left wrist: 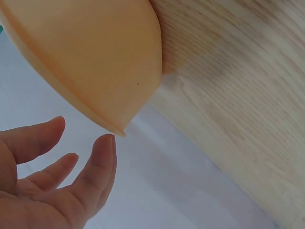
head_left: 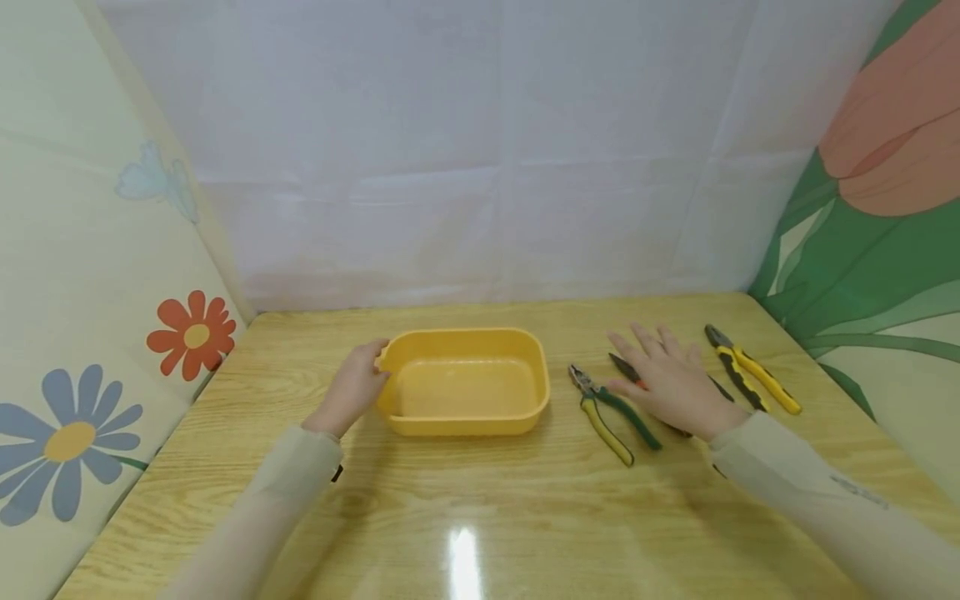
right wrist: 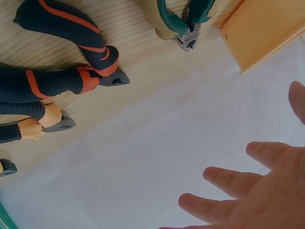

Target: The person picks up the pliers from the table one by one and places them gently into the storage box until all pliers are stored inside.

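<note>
— The hands?
— The left hand (head_left: 348,392), loosely bent, is at the basin's (head_left: 465,427) left end; touching, I cannot tell. The right hand (head_left: 675,385) spreads, free, above black-and-red pliers (right wrist: 55,86).
— The basin?
— Yellow, rectangular, upright on the table (head_left: 405,517).

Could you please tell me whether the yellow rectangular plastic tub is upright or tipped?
Upright: the head view shows the yellow plastic tub with its open top facing up.
</note>
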